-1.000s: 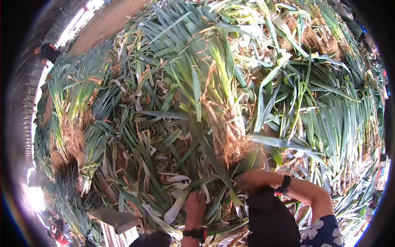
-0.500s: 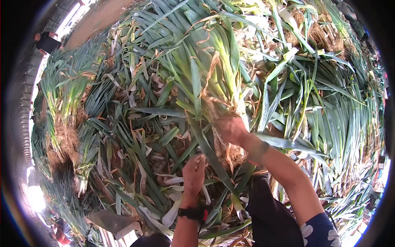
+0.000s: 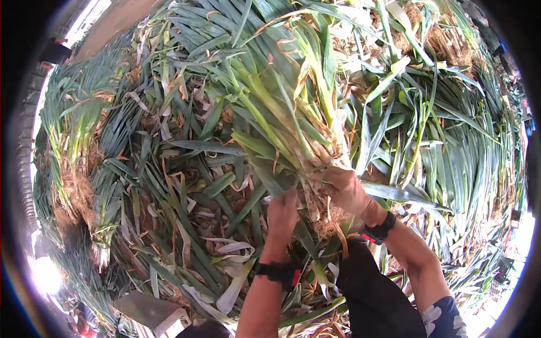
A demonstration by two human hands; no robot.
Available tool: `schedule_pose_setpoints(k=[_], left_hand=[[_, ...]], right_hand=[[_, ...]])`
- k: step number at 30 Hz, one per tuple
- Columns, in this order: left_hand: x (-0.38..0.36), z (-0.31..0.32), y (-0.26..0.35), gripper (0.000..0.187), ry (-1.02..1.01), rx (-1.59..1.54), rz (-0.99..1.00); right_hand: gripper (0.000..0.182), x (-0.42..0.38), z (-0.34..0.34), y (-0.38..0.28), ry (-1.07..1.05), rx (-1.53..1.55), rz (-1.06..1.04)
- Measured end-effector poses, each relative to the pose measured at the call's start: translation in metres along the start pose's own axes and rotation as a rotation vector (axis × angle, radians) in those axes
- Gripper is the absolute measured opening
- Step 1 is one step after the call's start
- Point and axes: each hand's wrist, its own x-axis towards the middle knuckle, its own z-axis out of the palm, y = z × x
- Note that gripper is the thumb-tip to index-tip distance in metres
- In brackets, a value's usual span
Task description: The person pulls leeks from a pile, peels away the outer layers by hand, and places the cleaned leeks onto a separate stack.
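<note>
A thick bunch of leeks (image 3: 293, 107) lies in front of me, with its green leaves fanned away and its brown roots (image 3: 326, 225) towards me. My right hand (image 3: 345, 190) is closed at the pale stem end, just above the roots; its fingertips are partly hidden among the stems. Left of the bunch, my left hand (image 3: 282, 217) is closed with its fingers pinched together on a broad green leek leaf (image 3: 269, 179), which runs down from the bunch. Both wrists wear dark bands.
Loose leaves and peelings (image 3: 225, 248) cover the heap around my hands. Another leek bunch with roots (image 3: 76, 194) stands at the left, and more leeks (image 3: 456, 163) are piled at the right. A grey block-like object (image 3: 149, 311) sits at lower left. A person (image 3: 55, 52) is at far upper left.
My left hand has moved up and right, meeting the leaf beside the bunch. My right hand has shifted slightly right and down, and the bunch's stem end has shifted right.
</note>
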Motion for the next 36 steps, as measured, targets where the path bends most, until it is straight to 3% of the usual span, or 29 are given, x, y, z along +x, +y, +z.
schedule_pose_setpoints(k=[1, 2, 3, 5, 8, 10, 14, 16, 18, 19, 24, 26, 28, 30, 31, 33, 34, 36], left_hand=[[-0.009, -0.001, 0.015, 0.041, -0.027, -0.187, -0.076], [-0.013, -0.002, 0.022, 0.041, -0.027, -0.184, -0.072], [-0.017, -0.004, 0.025, 0.043, -0.041, -0.22, -0.054], [-0.03, -0.004, 0.031, 0.045, -0.063, -0.253, -0.045], [-0.052, -0.005, 0.035, 0.043, -0.087, -0.181, -0.001], [-0.06, -0.003, 0.035, 0.039, -0.038, 0.079, 0.12], [-0.086, 0.003, 0.06, 0.034, -0.029, 0.072, 0.292], [-0.103, -0.008, 0.088, 0.031, -0.064, -0.112, 0.06], [-0.112, -0.027, 0.094, 0.031, -0.031, -0.123, 0.064], [-0.114, -0.036, 0.094, 0.031, -0.043, -0.2, 0.079], [-0.117, -0.038, 0.083, 0.031, -0.054, -0.357, 0.121], [-0.113, -0.046, 0.077, 0.028, -0.023, -0.515, 0.181], [-0.102, -0.05, 0.053, 0.029, 0.011, -0.669, 0.253], [-0.077, -0.048, -0.004, 0.039, 0.142, -0.3, 0.409], [-0.068, -0.034, -0.017, 0.053, 0.079, -0.018, 0.197], [-0.056, 0.007, -0.041, 0.077, 0.174, 0.451, 0.575], [-0.051, 0.025, -0.046, 0.077, 0.169, 0.441, 0.568], [-0.031, 0.054, -0.032, 0.092, 0.281, 0.79, 0.305]], right_hand=[[0.027, 0.002, -0.001, 0.0, 0.0, 0.072, 0.014], [0.031, 0.005, -0.002, 0.0, 0.001, 0.142, 0.025], [0.041, 0.005, -0.002, 0.004, 0.056, 0.06, 0.013], [0.044, 0.003, -0.007, 0.01, 0.094, 0.013, -0.006], [0.049, -0.006, -0.004, 0.015, 0.071, -0.044, 0.002], [0.048, -0.004, 0.006, 0.006, 0.034, 0.059, 0.091], [0.048, 0.01, 0.02, -0.006, -0.176, -0.38, -0.236], [0.041, 0.017, 0.032, -0.012, -0.289, -0.49, -0.13], [0.037, 0.025, 0.038, -0.016, -0.405, -0.774, -0.14], [0.03, 0.014, 0.067, 0.026, -0.307, -0.735, -0.231], [0.039, 0.019, 0.074, 0.056, -0.118, -0.66, -0.514], [0.05, 0.024, 0.079, 0.067, -0.493, -0.649, -0.256], [0.044, 0.028, 0.069, 0.059, -0.565, -0.755, -0.313], [0.036, 0.02, 0.087, 0.092, -0.486, -0.342, -0.113], [0.04, 0.039, 0.056, 0.036, -0.645, -0.737, -0.202], [0.038, 0.064, 0.024, -0.028, -0.768, -0.796, -0.165], [0.037, 0.069, 0.021, -0.039, -0.889, -0.85, -0.124], [0.032, 0.072, 0.032, -0.041, -0.932, -0.907, -0.034]])
